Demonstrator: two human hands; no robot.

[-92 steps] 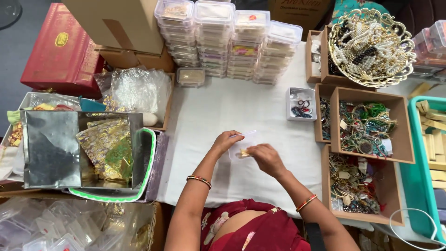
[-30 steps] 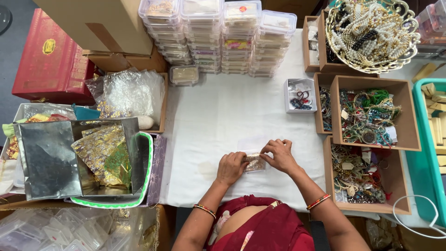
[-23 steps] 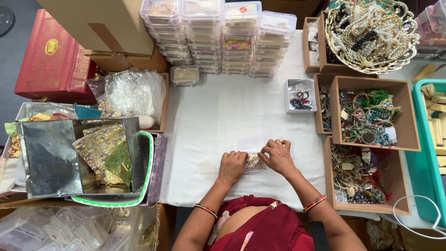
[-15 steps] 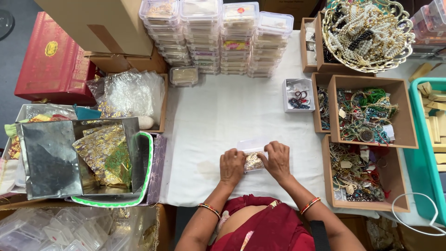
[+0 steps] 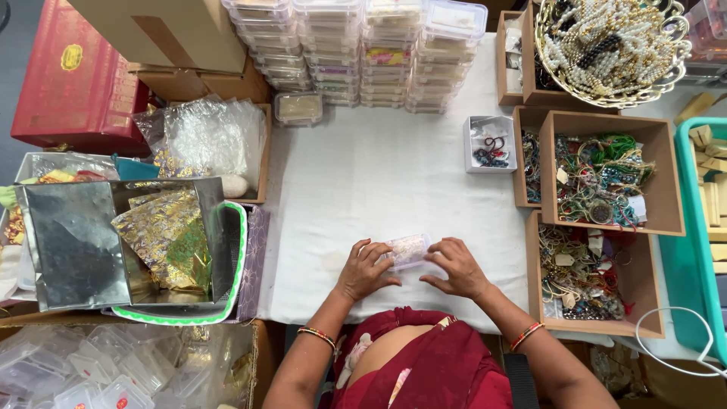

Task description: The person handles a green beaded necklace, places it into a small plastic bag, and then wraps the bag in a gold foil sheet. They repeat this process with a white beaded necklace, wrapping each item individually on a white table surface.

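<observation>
A small clear plastic pouch [image 5: 407, 250] with pale jewellery inside lies flat on the white tablecloth [image 5: 379, 182], near its front edge. My left hand [image 5: 365, 270] rests on the cloth with its fingertips on the pouch's left end. My right hand [image 5: 454, 267] lies flat on the cloth, fingertips pressing the pouch's right end. Both wrists wear bangles.
Stacks of clear plastic boxes [image 5: 356, 45] line the back. Wooden trays of necklaces [image 5: 606, 178] and a basket of pearl strings [image 5: 606, 42] stand at the right. A small white box [image 5: 490, 144] sits mid-right. A silver box with gold foil [image 5: 129, 242] is at the left.
Both hands came nearer my body and lowered the pouch onto the cloth. The fingers have spread flatter at the pouch's two ends.
</observation>
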